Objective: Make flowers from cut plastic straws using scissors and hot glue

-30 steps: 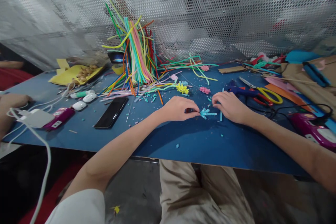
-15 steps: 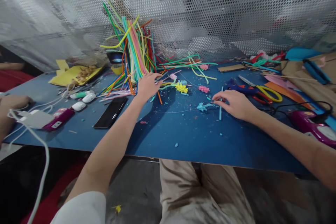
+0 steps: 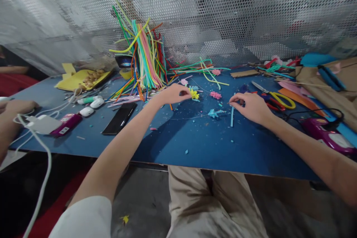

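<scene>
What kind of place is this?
Maybe a craft workshop: there's a big bunch of fuzzy stems, scissors with yellow handles and coloured paper on the blue table.

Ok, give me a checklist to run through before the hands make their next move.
1. Left hand has a firm grip on the yellow fuzzy piece: cannot tell; the fingertips are at it, but contact is unclear.
2. Right hand is free of small bits: cannot tell; its fingertips are close together.
3. Blue fuzzy piece lies on the table, free of both hands: ok.
4. Work area is free of scraps: not ok; a pink scrap and a blue scrap lie there.
5. Yellow-handled scissors are out of the hands: ok.
</scene>
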A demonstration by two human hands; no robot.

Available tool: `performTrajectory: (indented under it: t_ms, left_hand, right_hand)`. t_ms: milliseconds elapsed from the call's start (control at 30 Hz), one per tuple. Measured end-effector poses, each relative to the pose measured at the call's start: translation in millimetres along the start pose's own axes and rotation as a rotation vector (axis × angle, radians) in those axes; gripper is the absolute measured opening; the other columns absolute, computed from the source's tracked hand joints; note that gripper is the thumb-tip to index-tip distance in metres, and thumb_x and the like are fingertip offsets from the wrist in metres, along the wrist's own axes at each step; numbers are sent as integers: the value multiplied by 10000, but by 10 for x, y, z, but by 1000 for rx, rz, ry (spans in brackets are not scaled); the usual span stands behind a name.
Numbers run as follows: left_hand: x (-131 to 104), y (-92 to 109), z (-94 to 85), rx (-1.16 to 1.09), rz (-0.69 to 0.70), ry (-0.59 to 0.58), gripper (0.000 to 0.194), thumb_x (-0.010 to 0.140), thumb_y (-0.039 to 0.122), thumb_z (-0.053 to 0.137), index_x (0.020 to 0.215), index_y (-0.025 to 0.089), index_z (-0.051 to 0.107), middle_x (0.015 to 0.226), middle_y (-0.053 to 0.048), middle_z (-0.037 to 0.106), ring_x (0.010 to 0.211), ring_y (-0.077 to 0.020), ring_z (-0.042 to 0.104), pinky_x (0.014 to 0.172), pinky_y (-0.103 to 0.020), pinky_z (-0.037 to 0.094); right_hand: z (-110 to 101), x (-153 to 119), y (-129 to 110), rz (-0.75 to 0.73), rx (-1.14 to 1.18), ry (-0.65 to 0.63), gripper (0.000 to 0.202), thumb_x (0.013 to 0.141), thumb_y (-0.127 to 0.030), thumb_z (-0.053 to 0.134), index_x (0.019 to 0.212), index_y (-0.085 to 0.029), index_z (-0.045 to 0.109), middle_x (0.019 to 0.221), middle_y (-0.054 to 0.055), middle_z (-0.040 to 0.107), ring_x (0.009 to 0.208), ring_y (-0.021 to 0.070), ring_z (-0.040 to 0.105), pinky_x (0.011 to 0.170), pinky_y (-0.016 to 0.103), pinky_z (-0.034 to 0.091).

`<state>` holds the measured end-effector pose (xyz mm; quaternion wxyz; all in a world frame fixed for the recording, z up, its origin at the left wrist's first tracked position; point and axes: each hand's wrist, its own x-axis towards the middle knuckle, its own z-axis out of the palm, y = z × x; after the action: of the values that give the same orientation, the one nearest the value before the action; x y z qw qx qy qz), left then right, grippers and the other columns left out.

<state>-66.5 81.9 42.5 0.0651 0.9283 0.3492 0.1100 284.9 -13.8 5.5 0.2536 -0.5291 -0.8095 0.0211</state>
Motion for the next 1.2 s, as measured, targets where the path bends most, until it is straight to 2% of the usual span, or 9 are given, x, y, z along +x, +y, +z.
performTrajectory:
  t_ms: [100, 233, 433, 500, 633, 733, 900, 1033, 1200]
  left_hand:
    - [158, 182, 4, 81, 123, -144, 248, 941, 363, 536, 1083, 244, 701, 968, -7, 740, 798, -138, 648, 748, -249, 426]
    - [302, 258, 45, 250, 131, -189, 212, 928, 334, 571, 1091, 293, 701, 1061, 0, 734, 901, -159, 662, 733, -252, 409]
    - [340, 203, 84, 350, 126, -200, 163, 941, 315, 552, 964, 237, 693, 998, -15, 701, 886, -157, 644, 710, -242, 399]
    - [311, 193, 44, 283, 161, -159, 188, 959, 313, 515, 980, 221, 679, 1021, -32, 680, 877, -156, 633, 744, -253, 419]
    - [220, 209, -76, 95, 160, 53, 230, 1000, 312, 437, 1011, 176, 622, 1033, -77, 655, 906, -167, 609, 840, -292, 442]
    - [149, 280, -83, -39, 70, 120, 200, 1003, 307, 443, 1011, 173, 592, 892, -54, 660, 767, -145, 587, 745, -279, 439]
    - [63, 627, 172, -267, -12, 170, 141, 988, 297, 489, 983, 181, 569, 866, -16, 666, 714, -116, 572, 667, -248, 434]
    - [27, 1022, 383, -404, 53, 105, 94, 970, 267, 534, 964, 180, 569, 846, -5, 665, 729, -114, 606, 698, -252, 470]
    - [7, 1310, 470, -444, 115, 169, 101, 954, 269, 586, 990, 187, 541, 864, -8, 671, 766, -121, 646, 711, -238, 493]
  right_hand:
    - [-7, 0, -11, -7, -5, -4, 216, 913, -424, 555, 905, -269, 705, 826, 11, 719, 779, 206, 617, 733, 351, 424]
    - [-18, 0, -38, -11, 5, 5, 232, 918, -401, 527, 873, -260, 705, 840, 18, 729, 786, 209, 616, 733, 352, 422]
    - [-38, -2, -71, -21, 8, 25, 236, 912, -397, 527, 849, -251, 702, 845, 22, 734, 783, 214, 620, 723, 351, 416]
    - [-52, -3, -80, -25, 8, 33, 240, 912, -396, 523, 844, -248, 700, 847, 23, 735, 773, 211, 618, 722, 353, 415]
    - [-85, 2, -64, -11, 1, 55, 243, 913, -397, 523, 848, -243, 699, 842, 27, 731, 762, 207, 610, 732, 359, 419]
    - [-91, 7, -24, 4, 16, 81, 245, 906, -406, 536, 852, -239, 707, 811, 34, 719, 740, 203, 607, 729, 355, 425]
    - [-101, -11, -63, -3, 47, 107, 253, 916, -420, 533, 864, -238, 700, 793, 36, 707, 726, 198, 609, 747, 357, 439]
    - [-140, -59, -225, -202, 88, 73, 268, 960, -410, 498, 955, -227, 693, 928, 48, 738, 802, 194, 639, 824, 364, 430]
    - [-118, -118, -331, -475, -16, 47, 219, 958, -389, 560, 998, -225, 701, 942, 40, 749, 848, 188, 658, 765, 345, 402]
